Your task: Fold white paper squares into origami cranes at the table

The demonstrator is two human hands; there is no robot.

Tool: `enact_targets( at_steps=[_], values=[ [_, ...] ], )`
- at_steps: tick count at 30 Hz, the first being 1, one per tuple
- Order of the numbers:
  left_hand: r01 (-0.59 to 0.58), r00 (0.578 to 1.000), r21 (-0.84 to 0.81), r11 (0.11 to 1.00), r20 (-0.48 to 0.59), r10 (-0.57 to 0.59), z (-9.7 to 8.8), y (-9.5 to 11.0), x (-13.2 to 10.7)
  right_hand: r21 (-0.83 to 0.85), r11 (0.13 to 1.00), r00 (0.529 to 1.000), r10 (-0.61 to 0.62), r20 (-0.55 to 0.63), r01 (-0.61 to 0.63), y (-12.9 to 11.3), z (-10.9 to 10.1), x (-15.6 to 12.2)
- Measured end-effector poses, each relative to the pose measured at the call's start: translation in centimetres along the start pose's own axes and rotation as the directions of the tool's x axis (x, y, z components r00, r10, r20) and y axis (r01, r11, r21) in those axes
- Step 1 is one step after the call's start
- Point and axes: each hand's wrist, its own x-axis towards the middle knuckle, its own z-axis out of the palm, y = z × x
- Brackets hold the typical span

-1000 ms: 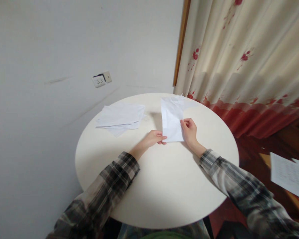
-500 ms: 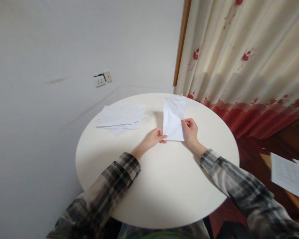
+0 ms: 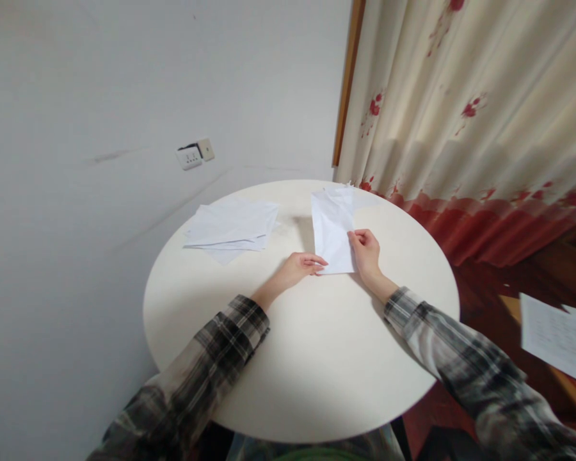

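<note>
A white, creased piece of paper [image 3: 335,234], seemingly folded, is held at the far middle of the round table, its upper part raised off the top. My right hand [image 3: 366,253] pinches its right edge between thumb and fingers. At the lower left corner is my left hand [image 3: 300,267], its fingers reaching over the front and closed on that corner; the thumb is mostly hidden. Left of the hands lies a loose stack of white paper sheets [image 3: 233,224], touched by neither hand.
The round white table [image 3: 297,365] stands close to the wall. More sheets [image 3: 559,333] lie on a wooden surface at the lower right. A floral curtain [image 3: 465,128] hangs behind on the right, and a wall socket [image 3: 189,157] sits at the left.
My left hand's fingers have straightened and slid slightly right, onto the front of the paper's lower corner. The paper has tilted a little; my right hand keeps its pinch.
</note>
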Motion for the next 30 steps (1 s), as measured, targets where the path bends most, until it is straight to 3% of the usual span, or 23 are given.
enact_targets(
  at_steps=[10,30],
  values=[
    [0.082,0.996,-0.029,0.996,0.042,-0.081,-0.3,-0.4,-0.3,-0.044,0.999,1.0,-0.006,0.008,0.007,-0.1,-0.1,0.0],
    [0.004,1.0,0.003,1.0,-0.001,-0.004,-0.4,-1.3,0.5,-0.023,1.0,1.0,0.0,0.01,0.0,-0.2,-0.1,-0.1]
  ],
)
